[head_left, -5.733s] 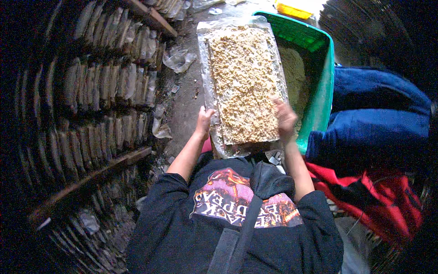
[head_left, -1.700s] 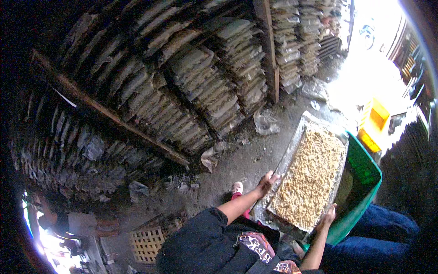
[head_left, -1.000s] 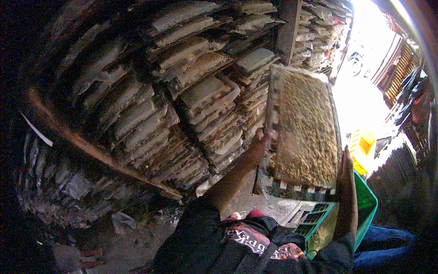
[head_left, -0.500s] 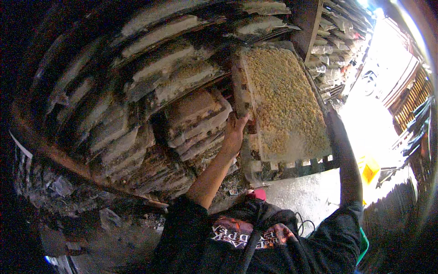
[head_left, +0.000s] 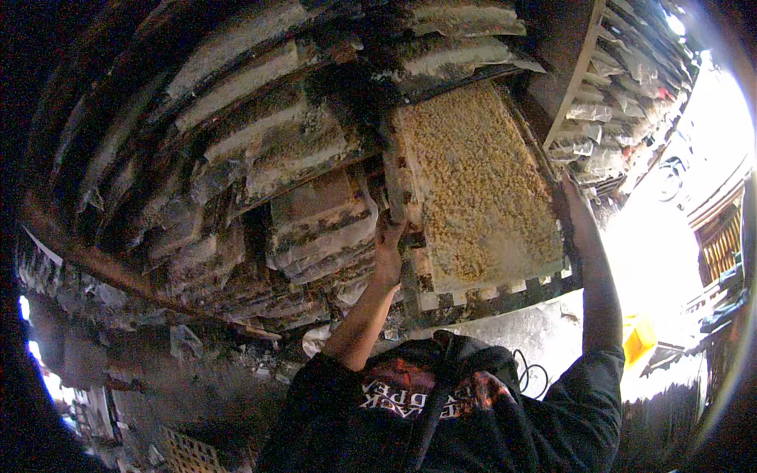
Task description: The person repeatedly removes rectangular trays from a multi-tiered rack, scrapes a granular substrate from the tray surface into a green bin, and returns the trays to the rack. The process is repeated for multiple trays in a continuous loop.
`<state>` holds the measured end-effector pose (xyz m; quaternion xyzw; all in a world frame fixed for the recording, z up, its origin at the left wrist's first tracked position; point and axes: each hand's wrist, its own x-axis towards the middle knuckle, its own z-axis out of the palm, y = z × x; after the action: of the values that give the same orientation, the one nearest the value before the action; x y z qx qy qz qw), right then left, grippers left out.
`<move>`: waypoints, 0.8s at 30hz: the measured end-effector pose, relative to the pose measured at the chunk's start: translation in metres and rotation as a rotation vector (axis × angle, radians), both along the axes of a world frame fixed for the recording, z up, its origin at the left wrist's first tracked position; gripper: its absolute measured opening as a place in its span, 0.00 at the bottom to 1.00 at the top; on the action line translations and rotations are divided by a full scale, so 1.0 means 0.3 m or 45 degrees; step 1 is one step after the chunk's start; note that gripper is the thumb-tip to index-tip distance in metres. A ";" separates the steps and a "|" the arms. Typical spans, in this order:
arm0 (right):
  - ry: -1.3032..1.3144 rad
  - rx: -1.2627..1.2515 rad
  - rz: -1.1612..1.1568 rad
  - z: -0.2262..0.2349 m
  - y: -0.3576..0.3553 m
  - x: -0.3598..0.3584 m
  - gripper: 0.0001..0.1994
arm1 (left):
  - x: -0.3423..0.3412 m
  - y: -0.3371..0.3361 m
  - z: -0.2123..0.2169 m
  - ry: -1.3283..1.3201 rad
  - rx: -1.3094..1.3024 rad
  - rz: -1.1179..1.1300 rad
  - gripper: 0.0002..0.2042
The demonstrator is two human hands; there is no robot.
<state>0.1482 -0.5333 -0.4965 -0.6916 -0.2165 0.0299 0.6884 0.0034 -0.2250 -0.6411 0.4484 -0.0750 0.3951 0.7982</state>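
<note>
A rectangular tray [head_left: 516, 299] with a slatted base lies tilted in front of me, bearing a flat slab of lumpy, yellowish, grain-like food [head_left: 481, 181]. My left hand [head_left: 388, 244] is closed around the tray's left edge. Along its right edge, my right hand [head_left: 577, 203] grips from the side, its fingers partly in shadow. The tray's far end reaches up to the underside of a dark shelf [head_left: 473, 75], which hides its edge.
Stacked shelves to the left hold several pale slabs [head_left: 323, 232] in plastic sheeting. An upright wooden board [head_left: 572, 71] stands at the far right, beside another loaded rack [head_left: 623, 94]. A yellow container [head_left: 639, 339] sits at right in bright light. Pale flooring [head_left: 505, 327] lies below the tray.
The tray has moved away from me, and its far edge now meets the shelf above. Both hands have kept their hold on its sides. The view has shifted slightly.
</note>
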 end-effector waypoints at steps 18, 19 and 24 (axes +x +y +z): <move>-0.288 -0.018 0.244 -0.140 -0.124 0.147 0.25 | 0.060 -0.074 -0.052 -0.035 -0.477 0.292 0.23; -0.261 0.007 0.312 -0.195 -0.150 0.181 0.25 | 0.124 0.022 -0.150 -0.233 -0.515 0.236 0.23; -0.141 0.464 0.079 -0.321 -0.145 0.129 0.25 | 0.106 -0.042 -0.078 0.014 -0.376 0.308 0.25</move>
<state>0.1868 -0.5769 -0.5928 -0.5490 -0.2770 -0.0266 0.7881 0.0352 -0.2378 -0.6646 0.3345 0.0427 0.4923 0.8024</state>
